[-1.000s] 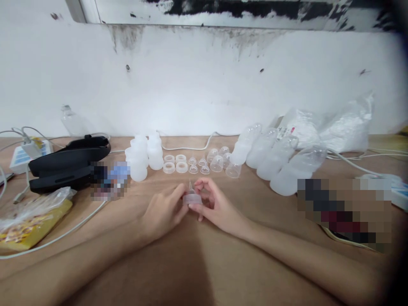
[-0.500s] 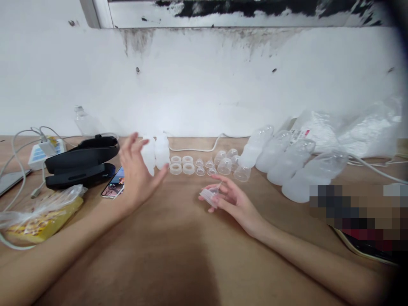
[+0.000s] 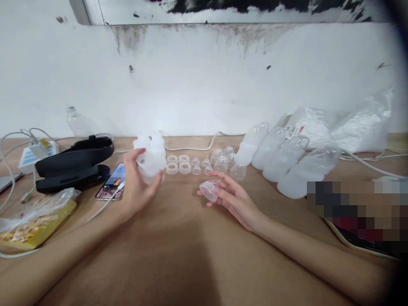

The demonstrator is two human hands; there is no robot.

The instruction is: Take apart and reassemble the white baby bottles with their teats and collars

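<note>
My left hand (image 3: 138, 180) is curved round a translucent white baby bottle (image 3: 150, 165), thumb on its near side. The bottle is tilted, with its open mouth facing left. Behind it stand more white bottles (image 3: 157, 143), partly hidden. My right hand (image 3: 237, 197) holds a clear ribbed bottle collar (image 3: 208, 191) with a thin clear part at its right end, between thumb and fingers above the table. Between the hands and the wall lie several collar rings (image 3: 172, 168), several small clear nipples (image 3: 196, 170) and several clear dome caps (image 3: 220, 163).
Capped bottles (image 3: 295, 182) lean in a row at right, before plastic bags (image 3: 357, 127). A phone (image 3: 110, 187) on a cable, a black case (image 3: 76, 163), a yellow snack bag (image 3: 38, 225) and a power strip (image 3: 27, 159) sit at left. A pixelated patch covers the right edge.
My left hand, open with spread fingers before, has closed round a baby bottle and tilted it. My right hand has turned the collar slightly. The whole view has shifted a little.
</note>
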